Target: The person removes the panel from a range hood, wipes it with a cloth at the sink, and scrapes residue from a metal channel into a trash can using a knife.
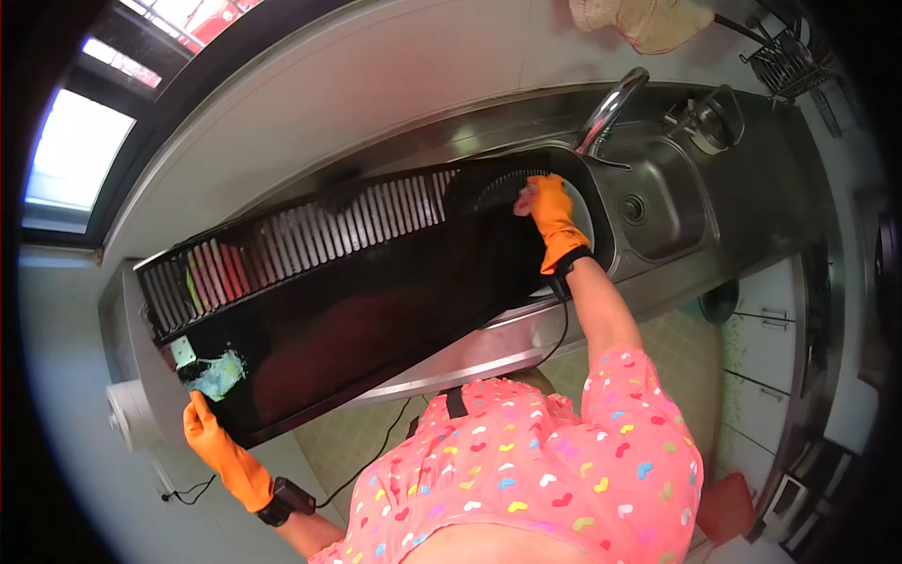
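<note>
Running along the pale wall (423,66) of this kitchen, a stainless-steel counter (763,183) carries much of the scene, with tiled floor (681,357) below. Bright light enters by a dark-framed window (80,150) at the far left, and white drawers (759,362) stand off to the right. The person wears a pink top (526,470) scattered with coloured hearts. Before them a long black panel (376,310) slants across the counter, its right end over one basin, a slatted grille (329,226) along its far side. Just right of it lie the open sink basin (658,216) and a curved chrome tap (613,111). Both hands are in orange gloves. The left hand (209,437) meets the panel's near left corner; I cannot tell whether it grips or merely steadies it. The right hand (554,209), over the panel's right end, has its fingers closed around a small pinkish wad (523,200), too blurred to name.
</note>
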